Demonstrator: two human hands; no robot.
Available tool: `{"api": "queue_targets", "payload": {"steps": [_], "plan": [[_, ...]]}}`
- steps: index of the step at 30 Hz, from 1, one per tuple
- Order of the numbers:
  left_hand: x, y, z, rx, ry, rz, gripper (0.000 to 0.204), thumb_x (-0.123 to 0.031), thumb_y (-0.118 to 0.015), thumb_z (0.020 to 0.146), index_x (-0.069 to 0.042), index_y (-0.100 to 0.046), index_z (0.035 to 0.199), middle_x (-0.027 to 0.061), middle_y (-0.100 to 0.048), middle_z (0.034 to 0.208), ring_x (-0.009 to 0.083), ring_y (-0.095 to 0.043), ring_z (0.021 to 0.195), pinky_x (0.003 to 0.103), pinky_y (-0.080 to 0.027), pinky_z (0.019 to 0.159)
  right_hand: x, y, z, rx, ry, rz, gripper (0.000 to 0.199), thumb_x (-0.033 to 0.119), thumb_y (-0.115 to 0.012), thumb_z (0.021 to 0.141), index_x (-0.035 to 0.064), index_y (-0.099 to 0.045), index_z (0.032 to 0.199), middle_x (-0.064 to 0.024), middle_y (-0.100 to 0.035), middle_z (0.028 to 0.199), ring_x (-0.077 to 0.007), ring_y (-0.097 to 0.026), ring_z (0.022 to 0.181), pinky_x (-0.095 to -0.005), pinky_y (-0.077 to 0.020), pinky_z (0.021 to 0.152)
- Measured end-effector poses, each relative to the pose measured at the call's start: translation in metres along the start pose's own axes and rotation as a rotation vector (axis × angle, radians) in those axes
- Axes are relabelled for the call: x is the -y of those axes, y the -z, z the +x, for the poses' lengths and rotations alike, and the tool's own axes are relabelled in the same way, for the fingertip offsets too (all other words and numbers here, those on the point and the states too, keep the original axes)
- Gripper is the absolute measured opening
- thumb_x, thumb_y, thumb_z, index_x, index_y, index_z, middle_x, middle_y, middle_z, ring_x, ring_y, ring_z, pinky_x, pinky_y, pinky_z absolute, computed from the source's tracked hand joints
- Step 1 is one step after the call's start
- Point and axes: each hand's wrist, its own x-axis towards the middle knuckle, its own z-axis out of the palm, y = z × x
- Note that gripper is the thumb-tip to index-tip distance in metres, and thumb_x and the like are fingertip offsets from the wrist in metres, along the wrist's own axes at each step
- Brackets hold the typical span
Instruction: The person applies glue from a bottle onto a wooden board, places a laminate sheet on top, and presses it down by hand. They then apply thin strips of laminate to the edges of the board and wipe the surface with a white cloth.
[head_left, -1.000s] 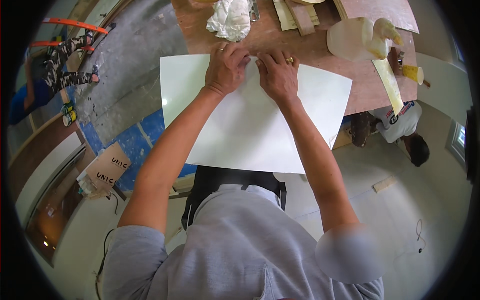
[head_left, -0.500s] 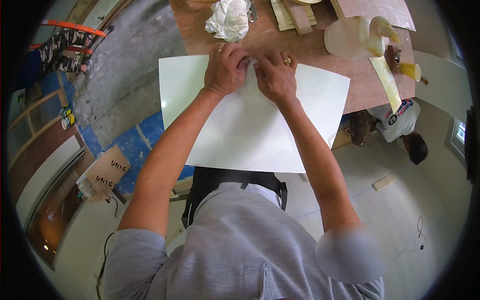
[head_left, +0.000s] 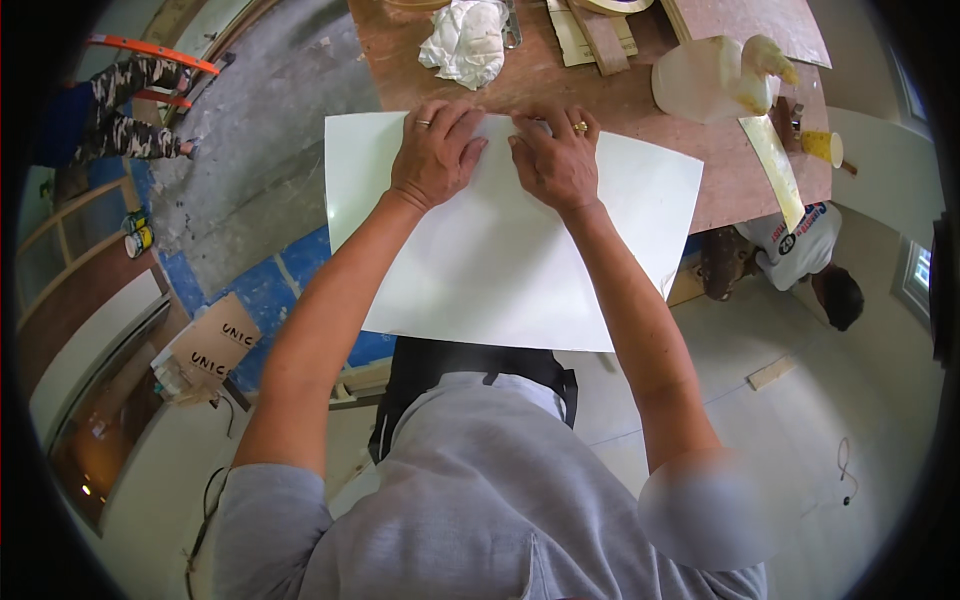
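A large white sheet [head_left: 500,285] with a smooth, slightly glossy face lies before me, its far part over the brown wooden table [head_left: 610,95] and its near edge by my waist. At the far edge, left of the middle, my left hand [head_left: 437,155] is closed with its fingers bent over the border and the thumb on the face. My right hand [head_left: 560,162] grips the same edge a little to the right, fingers curled. The fingertips of both hands are partly hidden. A crumpled white cloth [head_left: 465,42] lies just beyond my left hand.
A translucent plastic jug [head_left: 700,80], a yellow cup [head_left: 822,148] and a yellowish strip [head_left: 772,170] are at the table's right. Wood pieces [head_left: 598,38] lie farther back. One person [head_left: 800,245] bends low at right; another [head_left: 125,105] is near an orange ladder [head_left: 150,52] at far left.
My left hand has slid left along the sheet's far edge, widening the gap between my hands. The right hand barely moves. The person at far left has shifted a leg.
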Motion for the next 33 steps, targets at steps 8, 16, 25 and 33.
{"api": "queue_targets", "payload": {"steps": [8,16,25,33], "plan": [[-0.002,-0.001,0.001,-0.032,-0.011,0.048,0.041,-0.019,-0.074,0.087,-0.016,-0.069,0.127,0.0029,-0.06,0.125,0.0263,-0.052,0.117,0.043,-0.041,0.101,0.004,0.0,0.002,0.023,0.023,-0.058,0.034,0.021,-0.075,0.084,0.0195,-0.073,0.117,0.0016,-0.065,0.116,-0.0218,-0.058,0.114,-0.0498,-0.0343,0.109],[0.005,-0.008,-0.003,-0.122,0.107,-0.006,0.033,-0.02,-0.073,0.087,-0.012,-0.067,0.119,0.0043,-0.06,0.121,0.0286,-0.054,0.115,0.046,-0.039,0.103,0.002,-0.002,0.002,0.015,-0.003,-0.021,0.032,0.018,-0.073,0.086,0.0197,-0.074,0.118,0.0012,-0.066,0.115,-0.0208,-0.059,0.112,-0.0489,-0.0328,0.109],[-0.001,-0.013,0.013,-0.07,0.126,0.106,0.032,-0.017,-0.068,0.091,-0.012,-0.065,0.123,0.0072,-0.06,0.116,0.0312,-0.055,0.112,0.048,-0.042,0.1,-0.005,-0.008,-0.001,-0.01,0.01,-0.015,0.03,0.025,-0.07,0.086,0.0188,-0.072,0.116,-0.005,-0.066,0.112,-0.0299,-0.059,0.111,-0.0554,-0.0343,0.108],[-0.012,-0.019,0.03,-0.058,-0.04,-0.017,0.02,-0.019,-0.072,0.089,-0.012,-0.063,0.105,0.006,-0.059,0.112,0.0304,-0.054,0.107,0.047,-0.043,0.096,0.0,-0.007,0.0,0.056,-0.1,-0.093,0.025,0.026,-0.067,0.089,0.0157,-0.068,0.111,-0.0068,-0.065,0.114,-0.0307,-0.057,0.115,-0.0557,-0.0325,0.109]]}}
